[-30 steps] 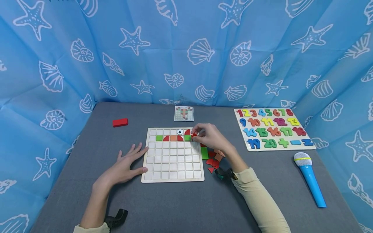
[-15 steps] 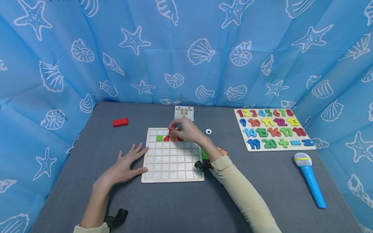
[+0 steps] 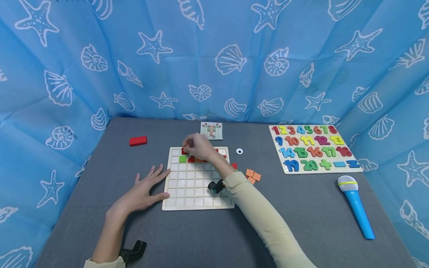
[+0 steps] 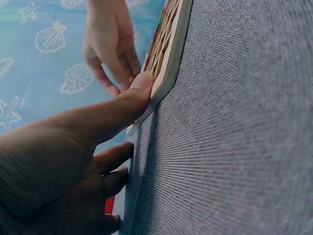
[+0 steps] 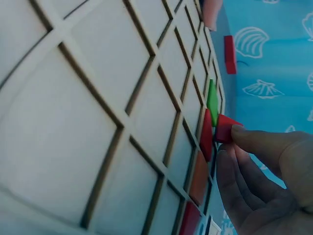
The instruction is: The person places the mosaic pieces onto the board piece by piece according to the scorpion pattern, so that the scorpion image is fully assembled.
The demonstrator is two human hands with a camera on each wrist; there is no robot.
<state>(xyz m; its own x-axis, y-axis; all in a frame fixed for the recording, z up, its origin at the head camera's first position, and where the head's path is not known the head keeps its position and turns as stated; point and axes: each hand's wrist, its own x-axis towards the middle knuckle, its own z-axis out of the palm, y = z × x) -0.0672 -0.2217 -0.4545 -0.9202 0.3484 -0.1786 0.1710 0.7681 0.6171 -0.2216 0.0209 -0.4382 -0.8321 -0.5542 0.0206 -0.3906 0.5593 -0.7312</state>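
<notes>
In the head view my right hand (image 3: 201, 146) is over the top row of the wooden grid board (image 3: 181, 203), left of the middle. Thumb and fingers pinch a small red tile (image 5: 226, 129), held just beside a green tile (image 5: 212, 104) set in the second row. A red tile (image 5: 206, 134) and an orange tile (image 5: 199, 177) follow along that row, partly hidden by my hand in the head view. My left hand (image 3: 145, 193) lies at the board's left edge with fingers spread, its thumb (image 4: 141, 84) on the rim.
A small pattern card (image 3: 211, 130) lies behind the board. Loose orange tiles (image 3: 257, 176) and an eye disc (image 3: 239, 151) lie to its right. A red block (image 3: 138, 141) is back left; a number puzzle (image 3: 316, 150) and toy microphone (image 3: 356, 206) are right.
My right hand has moved leftward over the board, from its right side to left of the middle, carrying a red tile along the top row. My left hand has stayed in place.
</notes>
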